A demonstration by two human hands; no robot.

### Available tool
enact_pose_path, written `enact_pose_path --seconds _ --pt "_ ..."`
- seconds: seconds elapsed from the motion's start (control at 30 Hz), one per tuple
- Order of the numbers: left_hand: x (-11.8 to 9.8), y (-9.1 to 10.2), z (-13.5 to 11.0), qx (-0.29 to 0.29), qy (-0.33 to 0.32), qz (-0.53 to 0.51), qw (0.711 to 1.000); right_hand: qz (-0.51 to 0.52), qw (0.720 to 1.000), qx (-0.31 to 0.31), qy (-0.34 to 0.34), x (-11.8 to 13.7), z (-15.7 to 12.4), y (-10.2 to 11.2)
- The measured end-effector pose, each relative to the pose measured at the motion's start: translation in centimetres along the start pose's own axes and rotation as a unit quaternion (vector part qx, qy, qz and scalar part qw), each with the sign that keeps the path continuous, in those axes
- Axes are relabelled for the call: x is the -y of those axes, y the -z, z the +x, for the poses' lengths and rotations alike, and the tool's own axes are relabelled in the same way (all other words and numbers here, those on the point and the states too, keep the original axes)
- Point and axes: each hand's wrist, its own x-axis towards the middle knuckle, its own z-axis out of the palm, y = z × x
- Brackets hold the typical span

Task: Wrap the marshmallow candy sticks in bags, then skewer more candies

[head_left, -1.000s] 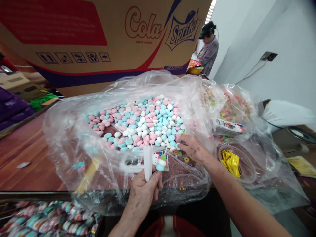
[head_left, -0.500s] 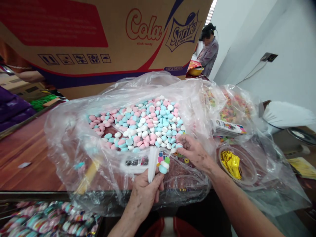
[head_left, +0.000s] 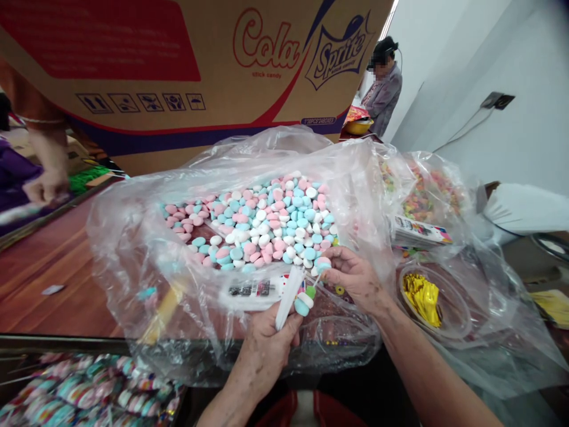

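Observation:
My left hand (head_left: pixel 273 347) is closed on a bundle of thin white sticks (head_left: pixel 290 298). Beside the bundle, at its fingertips, a short stack of candies (head_left: pixel 304 301) in green, white and pale blue is also held. My right hand (head_left: pixel 355 279) pinches a pink and pale-blue candy (head_left: pixel 323 264) by the tip of a thin white stick. Just beyond both hands lies a wide pile of pink, blue and white candies (head_left: pixel 262 222) on clear plastic sheeting (head_left: pixel 133 237). Printed white packaging (head_left: pixel 253 290) lies flat by my left hand.
A large cardboard box (head_left: pixel 213 112) stands behind the pile. At right are a tub of gold ties (head_left: pixel 422 299), a stack of printed cards (head_left: pixel 420 230) and bagged colourful candies (head_left: pixel 431 190). Wrapped candy sticks (head_left: pixel 98 391) fill the lower left. Another person's hand (head_left: pixel 47 187) shows at left.
My right hand has brought the pinched candy to the stick's tip. The bundle in my left hand leans further right. At left, another person's hand has come down into view.

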Motion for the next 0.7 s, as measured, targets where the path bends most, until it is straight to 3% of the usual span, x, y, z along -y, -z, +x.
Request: enact_pose_path --seconds 0.23,0.5,0.7 --pt "-0.3 0.1 -0.2 0.018 -0.012 0.038 0.999 0.019 1.000 -0.009 -0.003 -0.4 -0.2 -0.3" --pt "-0.3 -0.2 -0.2 -0.019 -0.016 0.046 0.999 -0.034 0.999 0.012 0.027 0.1 -1.5 -0.1" --pt "0.1 0.3 0.2 0.024 -0.030 0.070 0.997 -0.020 1.000 0.013 0.019 0.3 -1.7 0.3"
